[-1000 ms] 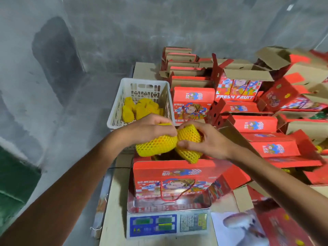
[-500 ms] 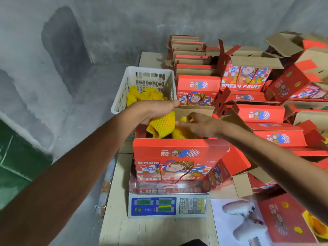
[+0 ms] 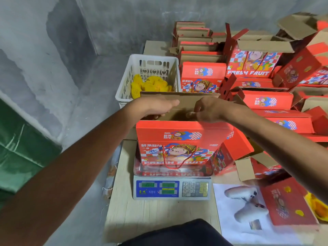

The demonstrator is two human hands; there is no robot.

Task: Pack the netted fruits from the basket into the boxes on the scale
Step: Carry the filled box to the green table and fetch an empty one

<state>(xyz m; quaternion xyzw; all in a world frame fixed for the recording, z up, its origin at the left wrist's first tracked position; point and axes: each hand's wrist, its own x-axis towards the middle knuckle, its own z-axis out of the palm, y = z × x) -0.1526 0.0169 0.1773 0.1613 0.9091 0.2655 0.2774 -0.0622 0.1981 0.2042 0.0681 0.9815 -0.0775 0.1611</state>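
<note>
An open red fruit box [image 3: 179, 137] stands on the scale [image 3: 170, 189]; its brown back flap [image 3: 186, 99] stands upright. My left hand [image 3: 158, 107] hangs palm down over the box's left side, thumb out, fingers dipping inside. Over the right side is my right hand [image 3: 207, 109], its fingers loosely curled and pointing down. No fruit shows in either hand, and the box's inside is hidden. Behind the box, the white plastic basket [image 3: 124, 82] holds several yellow netted fruits [image 3: 152, 85].
Stacks of red fruit boxes [image 3: 266, 102], some flat and some open, crowd the table to the right and behind. A white paper sheet [image 3: 236, 210] and a red box [image 3: 285, 206] lie at the front right. The table's left edge drops to a grey floor.
Both hands carried yellow netted fruits from above the box down into it. The fruits are now out of sight, and the hands sit at the box's opening.
</note>
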